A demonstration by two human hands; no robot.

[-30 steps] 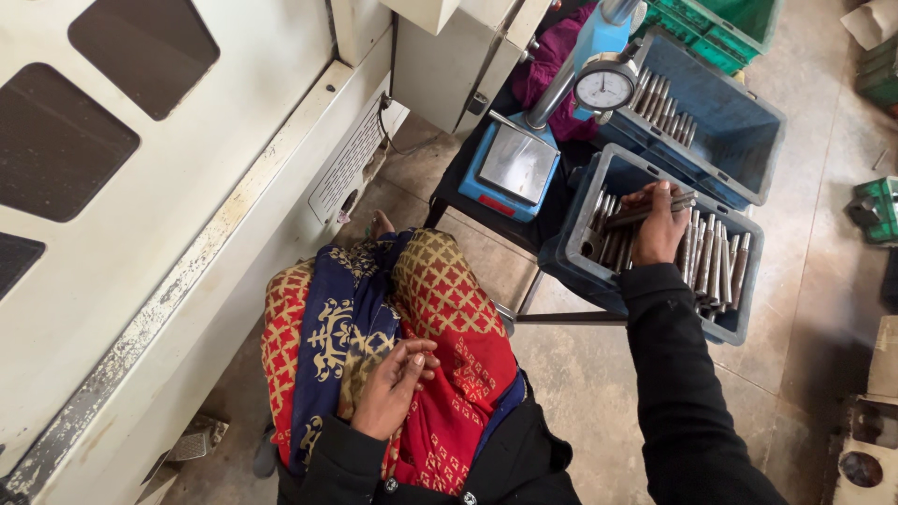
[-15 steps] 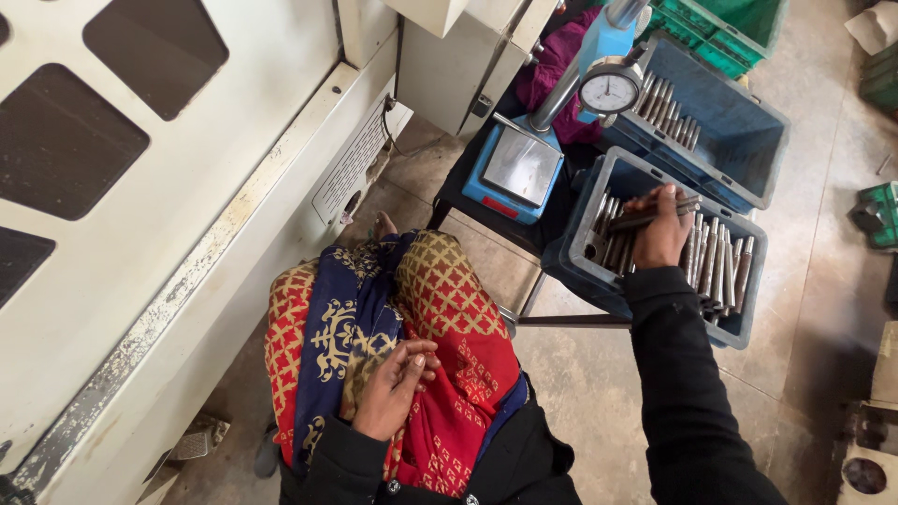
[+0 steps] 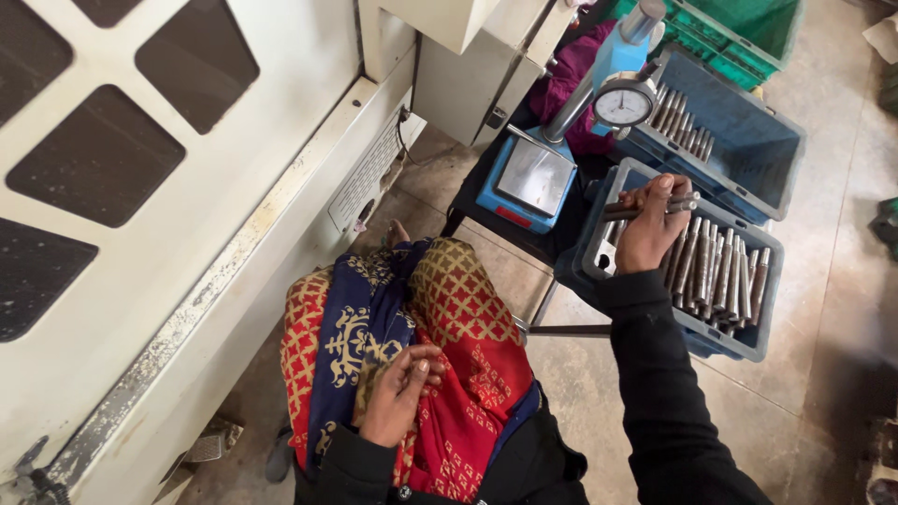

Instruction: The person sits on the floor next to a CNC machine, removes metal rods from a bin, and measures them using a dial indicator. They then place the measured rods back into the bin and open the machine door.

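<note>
The right hand [image 3: 652, 229] is clamped on a couple of metal rods [image 3: 655, 206], held level just above the near grey crate [image 3: 599, 245] where more rods [image 3: 720, 271] stand in rows. The left hand [image 3: 398, 397] rests on the patterned red and blue cloth [image 3: 449, 346] in the lap, fingers loosely curled, seemingly holding nothing, though the folds hide part of it. Beyond the crate a dial gauge stand [image 3: 625, 101] rises over its blue base plate [image 3: 533, 178]. A firm grip near mid-length should keep the rods from slipping.
</note>
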